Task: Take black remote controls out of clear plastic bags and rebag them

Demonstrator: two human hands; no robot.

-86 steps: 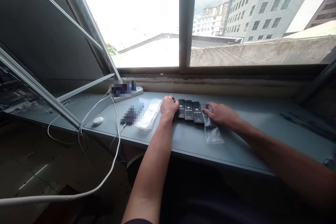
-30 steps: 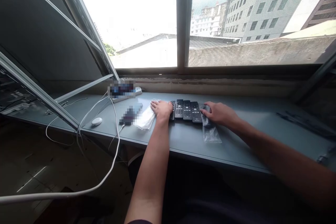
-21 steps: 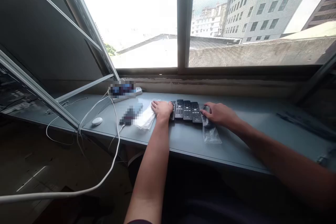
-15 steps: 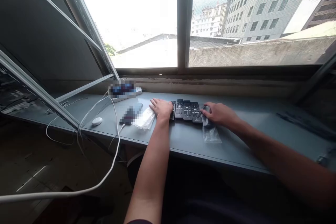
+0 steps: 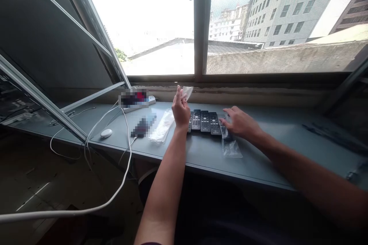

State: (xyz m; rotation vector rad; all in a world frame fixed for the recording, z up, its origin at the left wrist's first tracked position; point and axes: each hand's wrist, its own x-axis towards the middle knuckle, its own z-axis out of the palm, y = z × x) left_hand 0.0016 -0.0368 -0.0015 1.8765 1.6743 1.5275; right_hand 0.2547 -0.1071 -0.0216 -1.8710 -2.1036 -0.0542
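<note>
My left hand (image 5: 181, 113) is raised above the desk, its fingers pinched on a clear plastic bag (image 5: 188, 92). Below and to its right, several black remote controls (image 5: 204, 121) lie side by side in a row; the leftmost is partly hidden by that hand. At the row's right end lies a remote in a clear plastic bag (image 5: 231, 147), its loose end toward me. My right hand (image 5: 240, 120) rests over this bagged remote, thumb and forefinger apart, touching it and covering much of it. A stack of clear plastic bags (image 5: 162, 127) lies left of the row.
The narrow grey desk (image 5: 198, 153) runs along a window. On the left are a blurred-out device with a cable (image 5: 143, 125), a white oval object (image 5: 106, 133), a power strip (image 5: 151, 100) and a looping white cable (image 5: 128, 160). A metal frame (image 5: 71, 126) slants across the desk's left side.
My left hand has risen from the bag stack and now has one bag in its fingers. The stack is uncovered. My right hand has stayed nearly still at the bagged remote.
</note>
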